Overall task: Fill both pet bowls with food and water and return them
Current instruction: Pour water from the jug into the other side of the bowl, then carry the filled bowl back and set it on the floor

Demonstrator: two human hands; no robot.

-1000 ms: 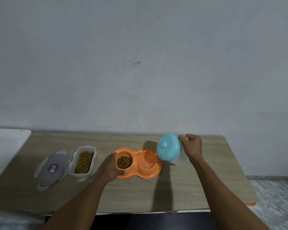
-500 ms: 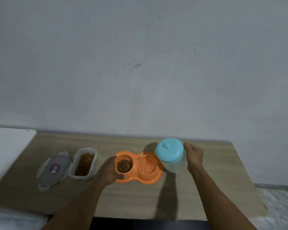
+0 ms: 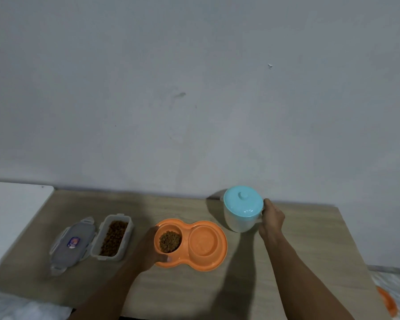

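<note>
Head view: the left hand [image 3: 148, 248] clamps the left rim of the orange double bowl [image 3: 191, 244], kibble in its left well, water seemingly in its right. Behind the bowl's right end, the right hand [image 3: 271, 219] grips the handle of the upright lidded jug [image 3: 243, 210]. Release the jug only once it stands settled. The wooden table [image 3: 298, 262] meets a plain grey wall [image 3: 194, 88].

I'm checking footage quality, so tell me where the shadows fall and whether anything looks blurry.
Head view: the pitcher throws a dark shadow leftward onto the wall; forearm shadows cross the table by the orange double bowl; the kibble container looks soft; frame corners smear.
</note>
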